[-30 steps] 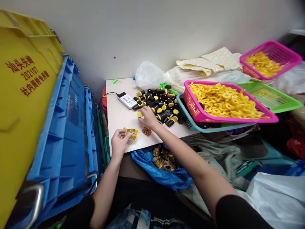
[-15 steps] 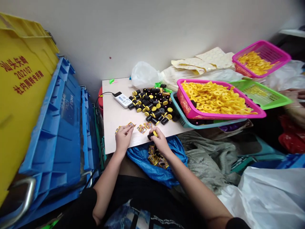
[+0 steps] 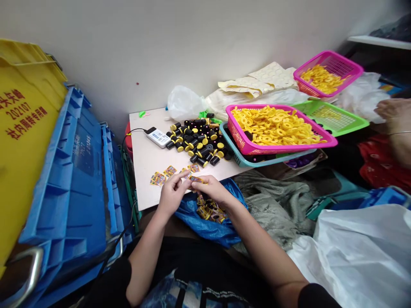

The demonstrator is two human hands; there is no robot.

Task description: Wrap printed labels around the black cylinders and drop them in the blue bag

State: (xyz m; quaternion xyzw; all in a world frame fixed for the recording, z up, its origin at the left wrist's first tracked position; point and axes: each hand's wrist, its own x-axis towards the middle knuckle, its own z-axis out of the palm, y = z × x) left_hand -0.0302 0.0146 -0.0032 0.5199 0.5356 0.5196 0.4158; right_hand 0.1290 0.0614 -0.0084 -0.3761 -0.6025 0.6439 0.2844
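Yel. crate [image 3: 25, 149] — red "202107"

Lying along the near edge of the tabletop [image 3: 150, 149]: printed sachets [image 3: 159, 178], with a heap of capped cylinders [image 3: 195, 141] sitting just behind them, a corded electronic module [image 3: 157, 137] resting at the heap's left, and a plastic bag [image 3: 184, 104] standing behind it against the wall. Sitting at the table's right end: a basket of rings [image 3: 282, 149] on a shallow tray [image 3: 236, 152], with a mesh basket [image 3: 349, 124] beside it, another basket [image 3: 351, 64] and adhesive sheets [image 3: 260, 81] behind. Hanging below the table's near edge: an open bag of sachets [image 3: 205, 226], and standing well left, stacked crates [image 3: 64, 179].
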